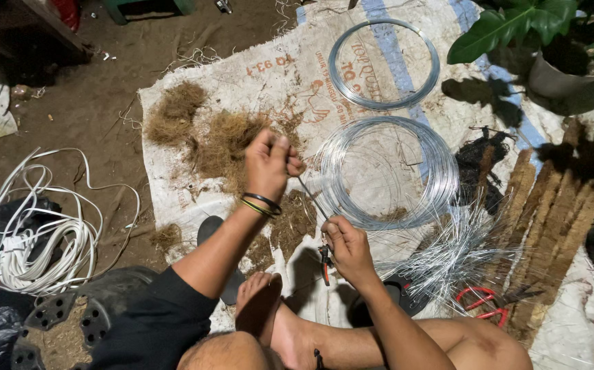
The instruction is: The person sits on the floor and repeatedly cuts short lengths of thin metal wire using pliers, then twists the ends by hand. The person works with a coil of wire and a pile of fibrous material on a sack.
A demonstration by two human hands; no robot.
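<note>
My left hand (269,163) is raised over the white sack (194,109) and pinches the far end of a thin steel wire (312,199). The wire runs down to my right hand (348,248), which grips red-handled pliers (325,262) at the wire's near end. A large coil of silver wire (440,171) lies just right of both hands. A smaller wire coil (384,64) lies farther up the sack. Brown coconut fibre (225,140) is heaped under and left of my left hand. My bare foot (259,305) rests on the sack below.
A bundle of cut wire pieces (454,257) and red-handled scissors (480,305) lie at the right, beside several fibre-wrapped poles (550,219). A potted plant (550,41) stands top right. Tangled white cord (36,247) and black plastic pots (71,315) sit on the dirt at left.
</note>
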